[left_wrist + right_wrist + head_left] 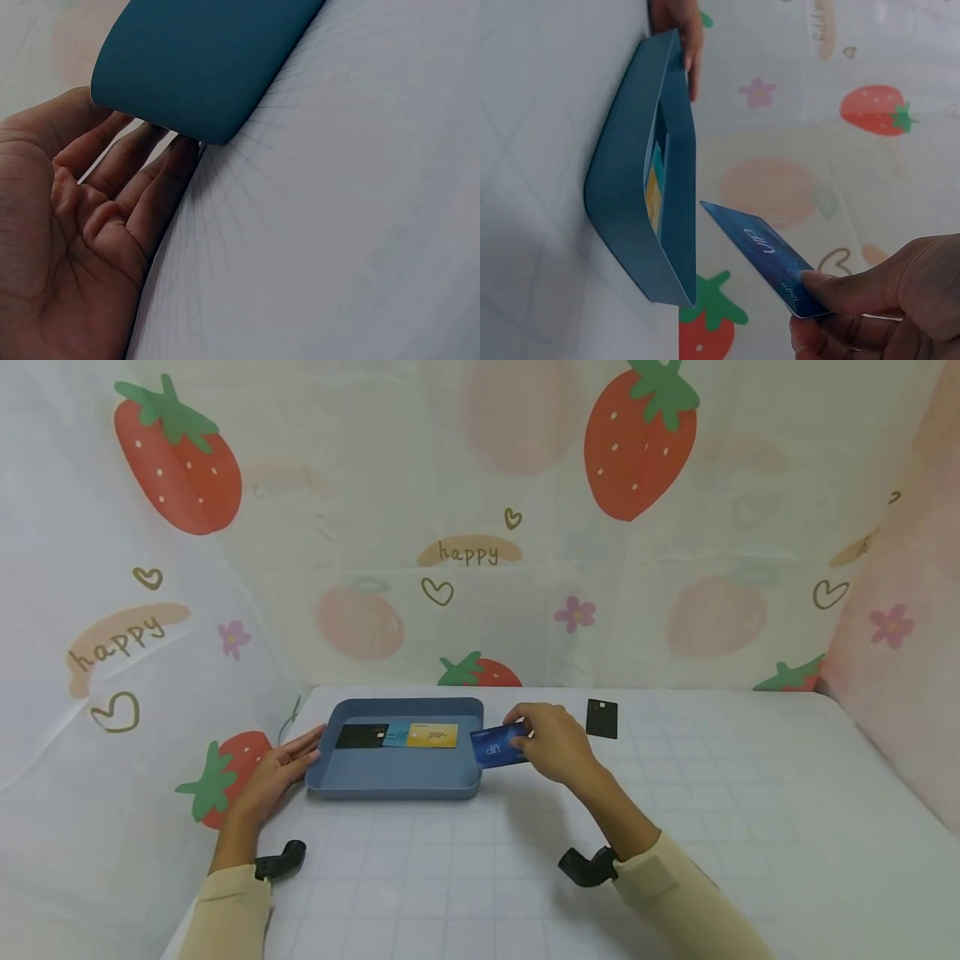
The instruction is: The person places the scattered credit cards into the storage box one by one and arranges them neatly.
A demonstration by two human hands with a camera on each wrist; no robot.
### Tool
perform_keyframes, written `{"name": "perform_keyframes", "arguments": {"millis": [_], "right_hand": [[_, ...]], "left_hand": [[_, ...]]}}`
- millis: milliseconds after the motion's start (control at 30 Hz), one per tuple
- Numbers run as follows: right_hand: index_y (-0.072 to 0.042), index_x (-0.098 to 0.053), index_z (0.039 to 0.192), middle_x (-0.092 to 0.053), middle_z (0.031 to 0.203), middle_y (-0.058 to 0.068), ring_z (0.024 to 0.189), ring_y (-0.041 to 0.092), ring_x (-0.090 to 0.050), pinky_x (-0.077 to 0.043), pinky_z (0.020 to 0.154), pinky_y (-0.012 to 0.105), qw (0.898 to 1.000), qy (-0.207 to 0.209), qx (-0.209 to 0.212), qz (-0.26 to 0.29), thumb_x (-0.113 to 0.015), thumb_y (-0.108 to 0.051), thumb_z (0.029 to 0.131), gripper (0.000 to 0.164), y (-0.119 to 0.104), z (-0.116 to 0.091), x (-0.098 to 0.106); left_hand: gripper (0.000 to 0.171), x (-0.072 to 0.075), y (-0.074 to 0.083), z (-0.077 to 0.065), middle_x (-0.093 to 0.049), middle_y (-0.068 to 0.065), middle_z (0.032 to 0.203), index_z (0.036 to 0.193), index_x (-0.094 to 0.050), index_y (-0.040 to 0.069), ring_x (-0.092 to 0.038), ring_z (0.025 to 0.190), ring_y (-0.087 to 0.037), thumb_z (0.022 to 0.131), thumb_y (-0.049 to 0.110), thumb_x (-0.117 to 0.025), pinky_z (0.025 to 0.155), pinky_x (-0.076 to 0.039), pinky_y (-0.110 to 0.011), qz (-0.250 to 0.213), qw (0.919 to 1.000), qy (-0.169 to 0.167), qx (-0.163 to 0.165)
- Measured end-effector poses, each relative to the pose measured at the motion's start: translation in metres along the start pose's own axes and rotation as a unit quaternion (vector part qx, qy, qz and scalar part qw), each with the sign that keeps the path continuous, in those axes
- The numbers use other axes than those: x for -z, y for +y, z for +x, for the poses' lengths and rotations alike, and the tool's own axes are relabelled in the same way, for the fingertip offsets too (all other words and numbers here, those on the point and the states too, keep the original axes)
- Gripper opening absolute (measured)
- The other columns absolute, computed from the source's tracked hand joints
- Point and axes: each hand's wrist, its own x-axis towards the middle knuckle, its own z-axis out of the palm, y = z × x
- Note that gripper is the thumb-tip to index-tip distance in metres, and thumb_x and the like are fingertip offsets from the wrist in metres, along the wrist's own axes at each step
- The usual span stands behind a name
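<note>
A dark blue card (495, 746) marked VIP is pinched between the thumb and fingers of my right hand (558, 743), raised at the right rim of the blue tray (390, 777). In the right wrist view the card (761, 251) points toward the tray's near end. Inside the tray lie a black card (360, 737), a light blue card (396, 735) and a yellow card (435, 736), overlapping in a row. My left hand (273, 777) rests against the tray's left end with fingers extended; in the left wrist view those fingers (135, 161) touch its outer wall.
Another black card (602, 719) lies on the white gridded table (675, 827), right of the tray and behind my right hand. A cloth printed with strawberries (641, 452) hangs behind and along the sides. Each wrist wears a black camera mount (587, 867).
</note>
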Motion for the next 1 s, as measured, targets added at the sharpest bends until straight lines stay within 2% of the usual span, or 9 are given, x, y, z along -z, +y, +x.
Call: {"name": "perform_keyframes", "arguments": {"millis": [100, 167, 433, 633, 1000], "right_hand": [[-0.013, -0.076, 0.114, -0.074, 0.099, 0.009, 0.088, 0.023, -0.063, -0.056, 0.070, 0.035, 1.000, -0.003, 0.006, 0.004, -0.075, -0.009, 0.092, 0.022, -0.005, 0.003, -0.003], [-0.013, -0.076, 0.114, -0.074, 0.099, 0.008, 0.088, 0.022, -0.062, -0.057, 0.070, 0.035, 1.000, -0.005, 0.009, 0.006, -0.075, -0.009, 0.092, 0.022, -0.008, 0.005, -0.006], [-0.011, -0.075, 0.115, -0.073, 0.096, 0.009, 0.081, 0.021, -0.063, -0.056, 0.063, 0.029, 0.999, -0.018, 0.016, 0.021, -0.075, -0.007, 0.092, 0.024, -0.020, 0.013, -0.016], [-0.011, -0.075, 0.114, -0.072, 0.098, 0.008, 0.084, 0.021, -0.063, -0.057, 0.068, 0.031, 0.999, -0.032, 0.018, 0.018, -0.075, -0.008, 0.092, 0.022, -0.028, 0.018, -0.027], [-0.012, -0.076, 0.114, -0.071, 0.096, 0.005, 0.084, 0.019, -0.062, -0.055, 0.069, 0.031, 0.998, -0.050, 0.031, 0.013, -0.075, -0.009, 0.092, 0.023, -0.043, 0.028, -0.051]], "left_hand": [[0.062, 0.000, -0.001, 0.000, -0.031, -0.012, 0.163, 0.159, -0.034, 0.011, -0.035, 0.146, -0.010, 0.105, 0.029, -0.058, 0.098, -0.042, -0.010, -0.002, 1.0000, -0.001, 0.001], [0.062, 0.000, -0.002, 0.001, -0.031, -0.012, 0.163, 0.159, -0.034, 0.011, -0.034, 0.148, -0.014, 0.105, 0.029, -0.058, 0.098, -0.042, -0.010, -0.002, 1.0000, 0.000, 0.001], [0.061, 0.001, -0.002, 0.002, -0.032, -0.013, 0.163, 0.158, -0.035, 0.010, -0.035, 0.147, -0.012, 0.105, 0.028, -0.059, 0.098, -0.042, -0.010, -0.001, 1.0000, 0.003, -0.008], [0.060, 0.001, -0.004, 0.003, -0.032, -0.015, 0.162, 0.158, -0.036, 0.009, -0.037, 0.145, -0.009, 0.105, 0.025, -0.059, 0.099, -0.042, -0.010, -0.001, 0.9999, 0.002, -0.016], [0.060, 0.000, -0.002, 0.001, -0.033, -0.013, 0.162, 0.158, -0.037, 0.011, -0.033, 0.148, -0.016, 0.105, 0.028, -0.059, 0.099, -0.041, -0.009, 0.010, 0.9999, 0.007, -0.009]]}}
